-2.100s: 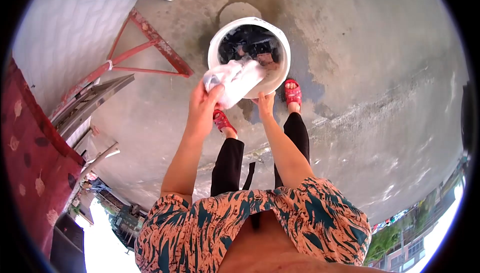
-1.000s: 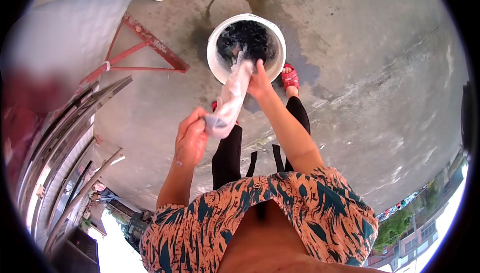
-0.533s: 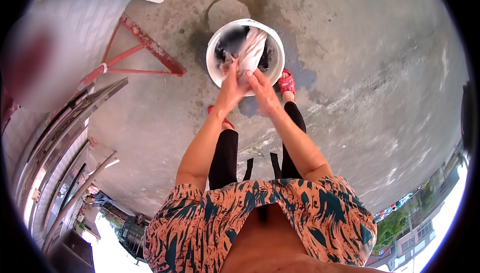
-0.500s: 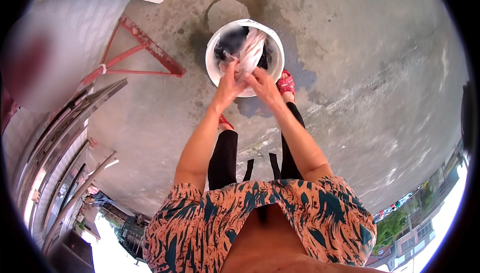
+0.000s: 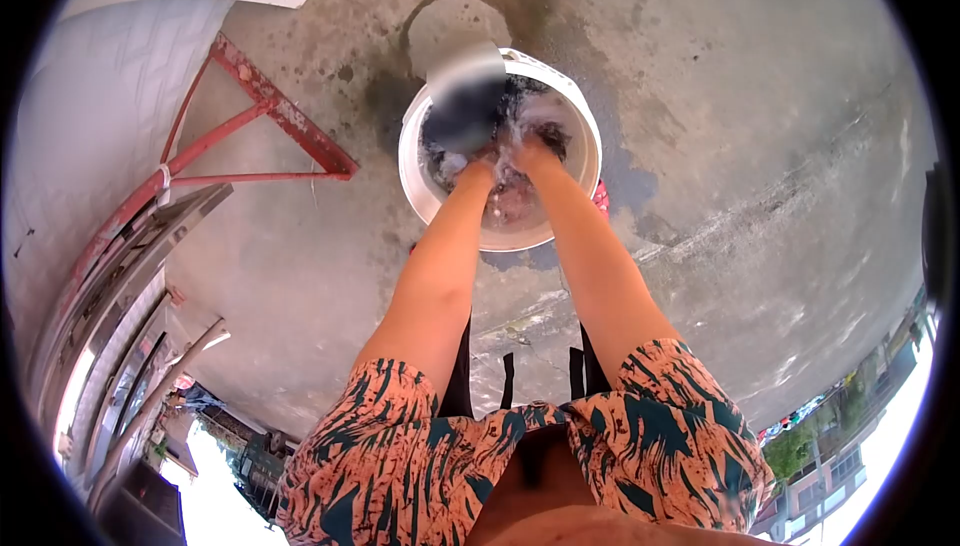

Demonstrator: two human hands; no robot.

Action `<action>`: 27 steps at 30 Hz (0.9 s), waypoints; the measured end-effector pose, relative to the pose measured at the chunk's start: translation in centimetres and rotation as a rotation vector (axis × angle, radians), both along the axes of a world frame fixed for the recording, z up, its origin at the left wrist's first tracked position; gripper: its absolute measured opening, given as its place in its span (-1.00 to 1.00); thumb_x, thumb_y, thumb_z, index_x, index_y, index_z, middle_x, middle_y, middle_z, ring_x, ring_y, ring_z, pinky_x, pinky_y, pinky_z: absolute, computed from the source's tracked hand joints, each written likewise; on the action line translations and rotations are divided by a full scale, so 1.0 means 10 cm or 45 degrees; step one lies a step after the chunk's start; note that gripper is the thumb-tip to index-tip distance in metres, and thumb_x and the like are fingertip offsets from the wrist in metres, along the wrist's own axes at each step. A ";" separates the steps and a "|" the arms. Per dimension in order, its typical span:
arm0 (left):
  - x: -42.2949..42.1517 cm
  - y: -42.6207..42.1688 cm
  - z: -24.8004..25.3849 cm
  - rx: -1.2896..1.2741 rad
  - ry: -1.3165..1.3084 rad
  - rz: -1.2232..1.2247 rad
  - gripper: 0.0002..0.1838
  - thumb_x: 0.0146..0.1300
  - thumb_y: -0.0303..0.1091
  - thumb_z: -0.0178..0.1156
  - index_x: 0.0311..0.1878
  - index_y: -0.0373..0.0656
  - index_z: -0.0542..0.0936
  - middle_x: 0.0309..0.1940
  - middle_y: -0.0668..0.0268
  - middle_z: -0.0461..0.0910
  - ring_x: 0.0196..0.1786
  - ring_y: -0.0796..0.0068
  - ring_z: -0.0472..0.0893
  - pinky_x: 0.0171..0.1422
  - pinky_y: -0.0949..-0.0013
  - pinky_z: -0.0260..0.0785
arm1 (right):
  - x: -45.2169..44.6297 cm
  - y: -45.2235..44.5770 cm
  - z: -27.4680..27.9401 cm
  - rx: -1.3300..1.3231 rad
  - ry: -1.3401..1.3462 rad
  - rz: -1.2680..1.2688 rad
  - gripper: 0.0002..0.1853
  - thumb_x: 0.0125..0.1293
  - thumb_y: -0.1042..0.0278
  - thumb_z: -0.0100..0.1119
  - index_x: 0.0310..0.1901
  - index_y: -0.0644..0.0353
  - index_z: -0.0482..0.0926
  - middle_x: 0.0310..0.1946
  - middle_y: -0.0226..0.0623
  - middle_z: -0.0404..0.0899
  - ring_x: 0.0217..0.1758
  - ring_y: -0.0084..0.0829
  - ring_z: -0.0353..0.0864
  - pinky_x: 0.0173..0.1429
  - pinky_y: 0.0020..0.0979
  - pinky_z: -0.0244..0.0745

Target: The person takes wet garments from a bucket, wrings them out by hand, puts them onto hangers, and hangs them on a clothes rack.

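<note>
A round white bucket (image 5: 408,161) of water stands on the concrete between my feet. My left hand (image 5: 480,170) is plunged into it, left of the middle. Close beside it, to the right, my right hand (image 5: 534,154) is also down in the water. Splashes and foam cover the fingers of both, so what they grip, if anything, is hidden. A pale, pinkish cloth (image 5: 543,107) shows dimly at the water's surface beyond my hands. Dark cloth (image 5: 437,131) lies at the left side of the bucket, partly covered by a blurred patch.
A rusty red metal bracket (image 5: 285,116) juts from the white wall at the left. Below it, long boards and poles (image 5: 150,396) lean along the wall. Wet stains mark the concrete floor (image 5: 740,146) around the bucket. One red sandal (image 5: 601,198) shows behind the bucket's right rim.
Both hands went down from above the bucket into the water. The twisted pale cloth they held up is now lowered and mostly submerged. Water splashes around the wrists, and my body leans further forward.
</note>
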State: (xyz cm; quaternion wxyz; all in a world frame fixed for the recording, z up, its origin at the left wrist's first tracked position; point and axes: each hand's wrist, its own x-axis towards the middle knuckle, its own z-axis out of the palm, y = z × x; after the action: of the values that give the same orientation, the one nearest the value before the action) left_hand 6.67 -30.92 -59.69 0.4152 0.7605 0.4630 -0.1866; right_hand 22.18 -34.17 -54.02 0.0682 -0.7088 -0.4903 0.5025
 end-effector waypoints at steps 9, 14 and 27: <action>0.31 0.36 2.36 0.097 -0.390 0.219 -0.56 0.08 -0.64 0.09 0.09 -0.19 0.49 0.01 0.08 0.56 0.09 -0.01 0.50 0.20 0.11 0.35 | -0.09 -0.51 1.32 -0.094 0.518 -1.557 -0.49 0.34 -0.05 0.11 0.10 0.25 0.51 -0.06 -0.23 0.56 -0.01 -0.20 0.56 0.05 -0.25 0.50; 0.17 0.43 4.29 0.076 -0.540 -0.141 -0.49 0.05 -0.68 0.07 0.13 -0.16 0.46 -0.06 0.09 0.53 0.05 0.02 0.47 0.16 0.10 0.31 | -0.06 0.01 2.42 -0.761 1.673 -1.960 -0.33 0.28 -0.24 0.12 0.19 0.17 0.40 -0.01 -0.13 0.56 0.01 -0.18 0.57 0.10 -0.09 0.49; -0.08 1.21 5.63 -0.166 -0.868 0.290 -0.47 0.09 -0.57 0.24 0.18 -0.24 0.38 0.03 0.25 0.47 0.07 0.44 0.50 0.11 0.39 0.39 | -0.14 0.02 3.40 -0.600 2.663 -1.657 -0.49 0.34 -0.09 0.11 0.19 0.05 0.44 0.05 -0.28 0.57 0.04 -0.39 0.59 0.21 -0.27 0.49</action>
State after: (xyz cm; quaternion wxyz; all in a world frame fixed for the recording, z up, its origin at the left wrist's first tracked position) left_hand 5.92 -18.78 -3.39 0.6114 0.6946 0.3668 0.0961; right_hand 20.79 -33.94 -20.04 0.5309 -0.0765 0.3407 0.7721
